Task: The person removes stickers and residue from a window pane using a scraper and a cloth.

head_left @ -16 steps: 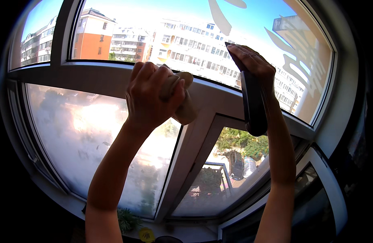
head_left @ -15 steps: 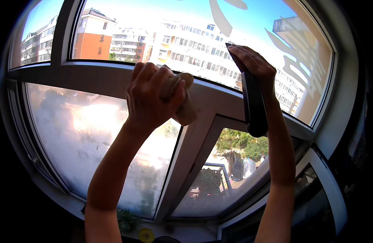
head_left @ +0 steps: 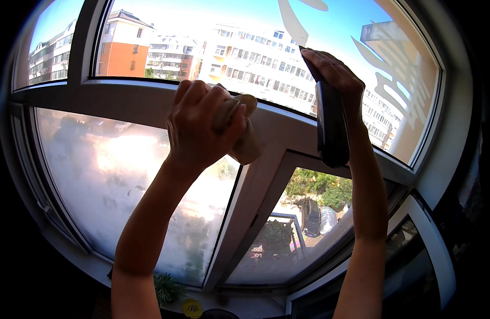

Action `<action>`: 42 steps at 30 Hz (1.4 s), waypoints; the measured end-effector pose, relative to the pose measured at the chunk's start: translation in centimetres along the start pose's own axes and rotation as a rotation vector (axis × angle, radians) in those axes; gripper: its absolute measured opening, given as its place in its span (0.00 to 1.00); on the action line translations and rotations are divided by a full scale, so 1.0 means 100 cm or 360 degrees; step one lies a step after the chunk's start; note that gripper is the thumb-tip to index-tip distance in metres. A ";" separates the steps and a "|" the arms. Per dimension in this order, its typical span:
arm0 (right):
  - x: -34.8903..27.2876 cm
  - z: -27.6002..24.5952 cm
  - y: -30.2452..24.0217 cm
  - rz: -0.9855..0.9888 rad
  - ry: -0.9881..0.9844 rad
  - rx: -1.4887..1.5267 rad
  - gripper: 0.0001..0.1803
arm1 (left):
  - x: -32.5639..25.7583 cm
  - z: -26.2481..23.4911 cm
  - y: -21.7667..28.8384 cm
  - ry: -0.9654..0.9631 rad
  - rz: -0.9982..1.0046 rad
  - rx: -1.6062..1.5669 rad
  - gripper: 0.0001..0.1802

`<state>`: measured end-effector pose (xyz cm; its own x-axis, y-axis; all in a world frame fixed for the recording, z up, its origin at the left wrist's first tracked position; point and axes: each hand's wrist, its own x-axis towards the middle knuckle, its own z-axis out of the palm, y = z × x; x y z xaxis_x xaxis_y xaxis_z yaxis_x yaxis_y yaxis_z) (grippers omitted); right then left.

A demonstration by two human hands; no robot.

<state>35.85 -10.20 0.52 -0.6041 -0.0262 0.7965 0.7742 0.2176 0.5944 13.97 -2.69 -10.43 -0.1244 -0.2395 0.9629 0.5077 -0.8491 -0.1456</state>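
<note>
My left hand (head_left: 197,125) is closed around a bunched beige cloth (head_left: 247,143), held against the crossbar of the window frame (head_left: 133,101). Higher up on the right, my right hand (head_left: 338,77) grips a black tool (head_left: 331,127) with a long rounded handle and a thin dark edge. That handle hangs down past my wrist; my fingers partly cover the upper part, so its exact kind does not show. The thin edge lies at the upper window pane (head_left: 245,40), close to the lower end of a pale decal stroke (head_left: 291,24).
More pale decal strokes (head_left: 391,74) mark the pane's right side. Below the crossbar are a cloudy pane (head_left: 122,175) and a clearer, narrower one (head_left: 277,260). A green plant (head_left: 168,288) and a yellow object (head_left: 191,308) stand at the bottom. An angled sash (head_left: 431,242) is at right.
My right hand has slid the black tool a little upward along the pane, toward the decal stroke. My left hand and the cloth have stayed nearly in place.
</note>
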 end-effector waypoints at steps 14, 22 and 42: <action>0.004 0.003 -0.011 -0.0101 0.0080 -0.0224 0.19 | 0.001 0.000 0.001 0.0000 -0.0003 0.0009 0.10; 0.020 0.007 -0.010 -0.0026 0.0138 -0.0305 0.24 | 0.003 -0.001 0.003 -0.0012 -0.0021 0.0005 0.07; -0.004 0.006 -0.028 0.0062 0.0071 -0.0217 0.21 | 0.001 0.000 0.002 -0.0013 -0.0064 -0.0027 0.10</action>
<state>33.82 -10.23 -1.55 -0.5666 -0.0646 0.8214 0.8171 0.0848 0.5703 14.06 -2.92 -10.42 -0.1377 -0.2013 0.9698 0.4881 -0.8658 -0.1104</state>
